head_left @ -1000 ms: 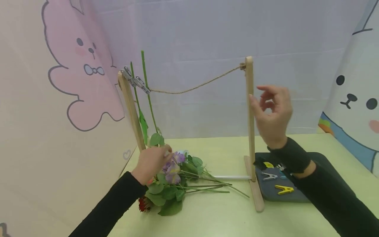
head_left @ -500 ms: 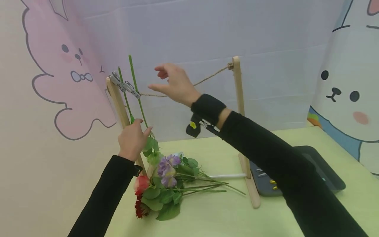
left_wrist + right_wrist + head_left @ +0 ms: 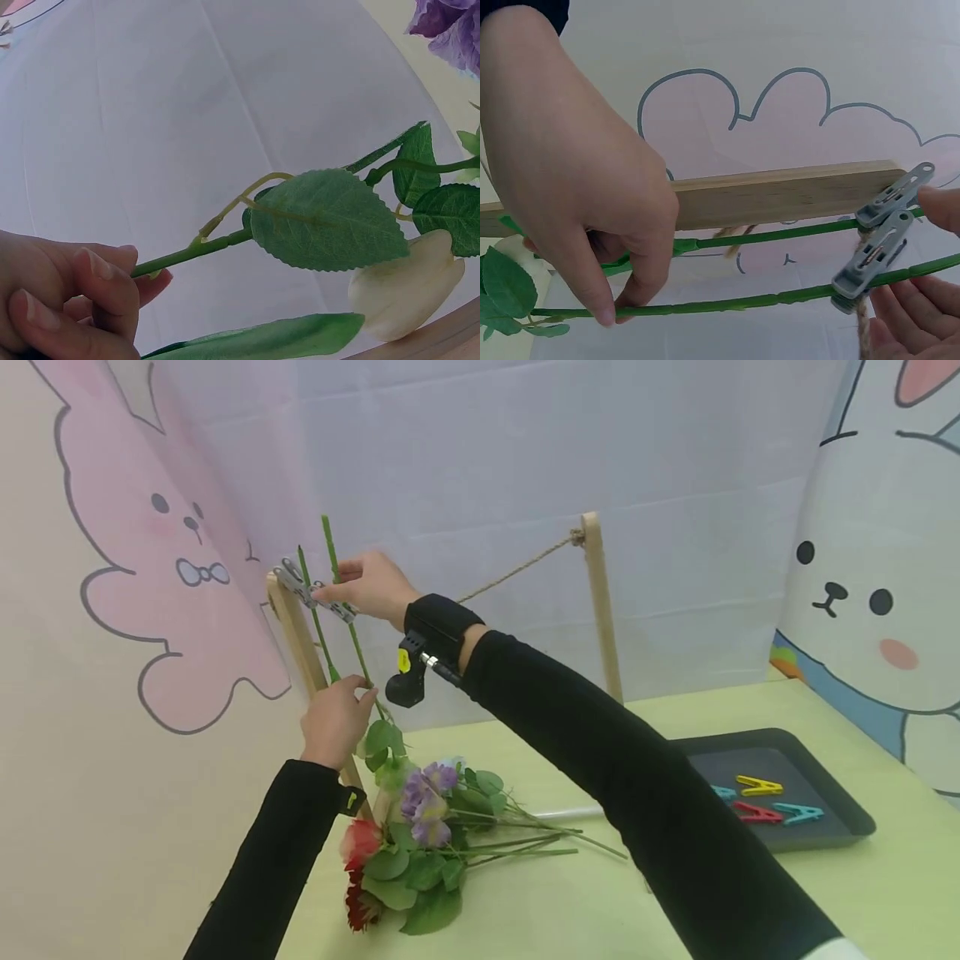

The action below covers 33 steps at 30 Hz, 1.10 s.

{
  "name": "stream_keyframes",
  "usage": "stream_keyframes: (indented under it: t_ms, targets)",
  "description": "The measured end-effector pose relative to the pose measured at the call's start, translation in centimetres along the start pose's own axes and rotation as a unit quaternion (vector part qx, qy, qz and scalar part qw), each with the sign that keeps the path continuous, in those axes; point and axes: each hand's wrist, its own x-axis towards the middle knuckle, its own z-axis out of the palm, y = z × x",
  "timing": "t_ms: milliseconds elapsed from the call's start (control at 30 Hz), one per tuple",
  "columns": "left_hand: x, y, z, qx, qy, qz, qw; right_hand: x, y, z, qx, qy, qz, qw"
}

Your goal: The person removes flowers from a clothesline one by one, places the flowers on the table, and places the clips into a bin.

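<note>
Two green flower stems hang upside down from a twine line [image 3: 517, 568], each in a grey clothespin [image 3: 874, 255]. My left hand [image 3: 335, 720] pinches the right-hand stem [image 3: 735, 302] between thumb and finger, below its clothespin. Serrated leaves [image 3: 322, 221] grow farther down that stem. A long smooth leaf [image 3: 277, 337] and a white tulip bud [image 3: 405, 285] show beside it. My right hand [image 3: 375, 587] is at the right-hand clothespin. In the right wrist view its thumb is near the clip handles and its fingers lie behind the stem, spread apart from the thumb.
The twine runs between two wooden posts [image 3: 600, 602]. Artificial flowers with purple [image 3: 427, 802] and red blooms [image 3: 360, 843] lie on the table below. At the right, a dark tray [image 3: 840, 835] holds several colored clothespins [image 3: 759, 786].
My right hand has swung left from beside the right post to the clipped stem. My left hand has risen from the flowers on the table and now holds the stem.
</note>
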Motion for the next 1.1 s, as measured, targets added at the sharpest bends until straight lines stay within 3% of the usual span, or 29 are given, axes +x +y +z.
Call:
stream_keyframes:
  t_ms: [100, 300, 433, 567, 833, 1100]
  targets:
    - [0.2, 0.3, 0.4, 0.003, 0.004, 0.000, 1.0000, 0.2, 0.5, 0.4, -0.009, 0.004, -0.010, 0.9999]
    - [0.4, 0.7, 0.6, 0.023, 0.022, 0.016, 0.9994, 0.3, 0.7, 0.8, -0.031, 0.049, -0.021, 0.9981]
    - [0.4, 0.9, 0.6, 0.030, 0.023, 0.027, 0.9989, 0.5, 0.5, 0.7, -0.069, 0.053, -0.037, 0.9955]
    - [0.4, 1.1, 0.4, 0.034, 0.022, 0.027, 0.9988, 0.5, 0.5, 0.9, -0.072, 0.063, -0.052, 0.9941]
    - [0.6, 1.3, 0.0, 0.051, -0.003, 0.008, 0.9987, 0.7, 0.9, 1.2, -0.021, 0.094, -0.044, 0.9943]
    - [0.8, 1.9, 0.2, 0.063, -0.026, 0.014, 0.9976, 1.0, 1.1, 0.8, 0.111, 0.124, -0.005, 0.9860]
